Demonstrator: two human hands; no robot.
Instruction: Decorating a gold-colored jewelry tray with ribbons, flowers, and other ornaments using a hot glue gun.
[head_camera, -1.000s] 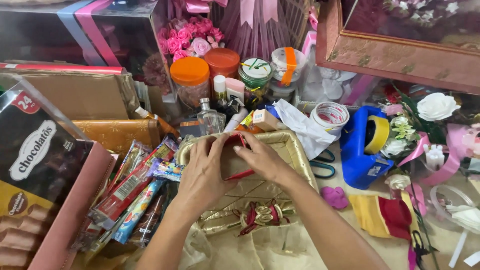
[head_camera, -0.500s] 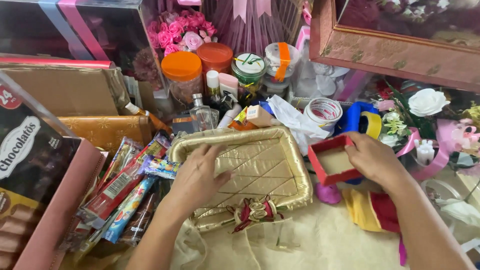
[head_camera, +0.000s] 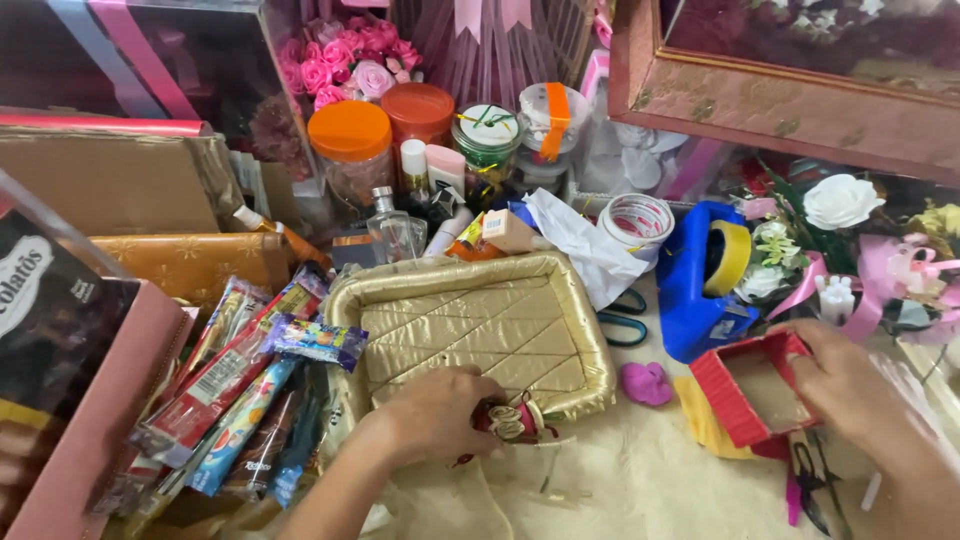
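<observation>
A gold quilted fabric tray (head_camera: 470, 320) lies in the middle. My left hand (head_camera: 440, 415) rests on its near rim, fingers curled beside a red and gold ribbon bow (head_camera: 512, 420) fixed to that edge. My right hand (head_camera: 850, 385) holds a small red open box (head_camera: 750, 385) at the right, low over the cream cloth (head_camera: 640, 470), next to a blue tape dispenser (head_camera: 700, 285).
Snack bars and candy packets (head_camera: 235, 400) are piled left of the tray, beside a large chocolate box (head_camera: 60, 340). Orange-lidded jars (head_camera: 350, 145), bottles and a tape roll (head_camera: 638, 218) crowd the back. Scissors (head_camera: 625, 315), a pink clip (head_camera: 647, 383) and flowers (head_camera: 835, 205) lie right.
My right hand lifted the red box out of the tray and carried it right, then lower toward the cloth. My left hand slid to the tray's near edge.
</observation>
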